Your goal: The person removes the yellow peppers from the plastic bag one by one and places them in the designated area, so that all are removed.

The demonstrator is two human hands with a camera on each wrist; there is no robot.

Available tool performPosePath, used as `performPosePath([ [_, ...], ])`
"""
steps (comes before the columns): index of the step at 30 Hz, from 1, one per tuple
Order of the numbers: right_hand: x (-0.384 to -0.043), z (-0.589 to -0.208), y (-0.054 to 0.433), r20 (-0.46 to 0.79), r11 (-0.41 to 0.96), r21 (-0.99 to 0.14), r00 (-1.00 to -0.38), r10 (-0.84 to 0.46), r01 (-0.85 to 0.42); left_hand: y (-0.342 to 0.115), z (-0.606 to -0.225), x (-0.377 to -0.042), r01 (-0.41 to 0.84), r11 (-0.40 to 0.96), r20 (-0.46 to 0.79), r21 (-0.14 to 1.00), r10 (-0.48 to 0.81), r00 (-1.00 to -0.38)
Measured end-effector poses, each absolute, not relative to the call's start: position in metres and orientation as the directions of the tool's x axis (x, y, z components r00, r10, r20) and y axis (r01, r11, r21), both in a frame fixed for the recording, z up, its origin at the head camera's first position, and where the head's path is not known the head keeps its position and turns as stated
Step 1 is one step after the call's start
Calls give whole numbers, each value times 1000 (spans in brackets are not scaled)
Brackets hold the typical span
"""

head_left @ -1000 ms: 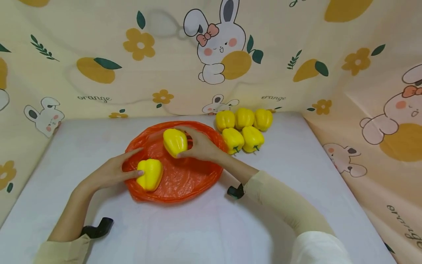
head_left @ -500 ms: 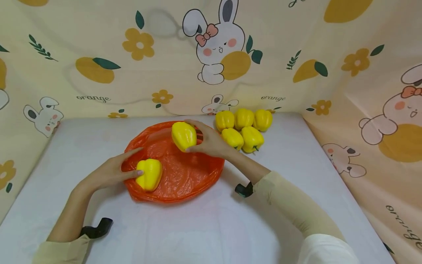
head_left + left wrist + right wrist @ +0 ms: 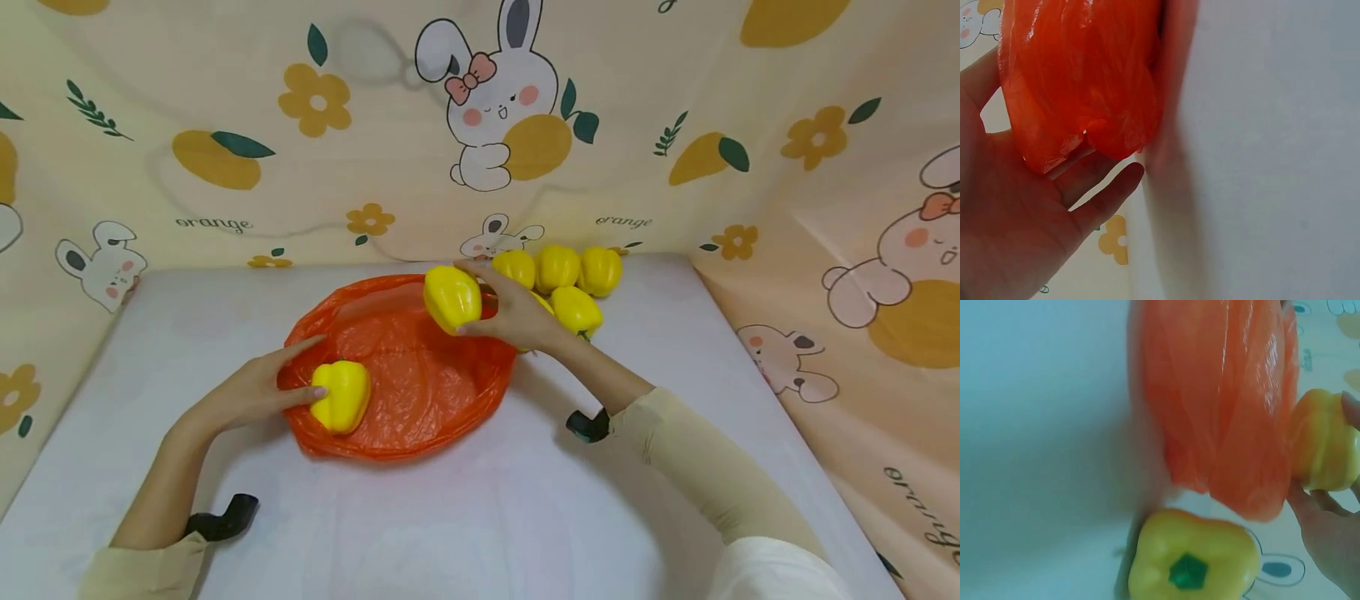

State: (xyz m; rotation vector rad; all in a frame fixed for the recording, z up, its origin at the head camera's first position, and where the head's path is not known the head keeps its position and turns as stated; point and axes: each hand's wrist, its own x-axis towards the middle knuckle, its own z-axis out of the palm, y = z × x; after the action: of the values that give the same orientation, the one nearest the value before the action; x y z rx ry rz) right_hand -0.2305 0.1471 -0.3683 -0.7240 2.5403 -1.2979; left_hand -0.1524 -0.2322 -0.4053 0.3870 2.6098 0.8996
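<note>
My right hand [image 3: 517,315] holds a yellow bell pepper [image 3: 452,298] between thumb and fingers, raised over the right back rim of a red plastic bag [image 3: 408,417]. In the right wrist view the held bell pepper [image 3: 1322,440] is beside the bag's outer wall [image 3: 1216,406]. At the bag's left side, my left hand [image 3: 247,392] holds the rim, its thumb over the edge and several fingers against the outside. Close to that thumb, another yellow bell pepper [image 3: 342,397] sits inside the bag, which stands wide open on the table.
Behind and right of the bag, several yellow bell peppers [image 3: 576,310] stand in two rows on the white table [image 3: 465,533], one partly hidden by my right hand. A patterned cloth [image 3: 360,158] with rabbits and flowers hangs at the back and right.
My right hand has carried its bell pepper rightward and slightly back, from over the bag's middle to its right back rim. The left hand and the other bell pepper stay put.
</note>
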Motion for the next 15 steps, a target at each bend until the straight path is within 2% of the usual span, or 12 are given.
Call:
performPosePath([
  [8,-231,-360,168,21,447,-853,-873,-487,-270,-229,-404,-155,131,770,-255,625,360,-897],
  [15,-230,-356,183,-5,472,-852,-899,-439,-226,-230,-403,-153,135,763,-245,632,362,-899],
])
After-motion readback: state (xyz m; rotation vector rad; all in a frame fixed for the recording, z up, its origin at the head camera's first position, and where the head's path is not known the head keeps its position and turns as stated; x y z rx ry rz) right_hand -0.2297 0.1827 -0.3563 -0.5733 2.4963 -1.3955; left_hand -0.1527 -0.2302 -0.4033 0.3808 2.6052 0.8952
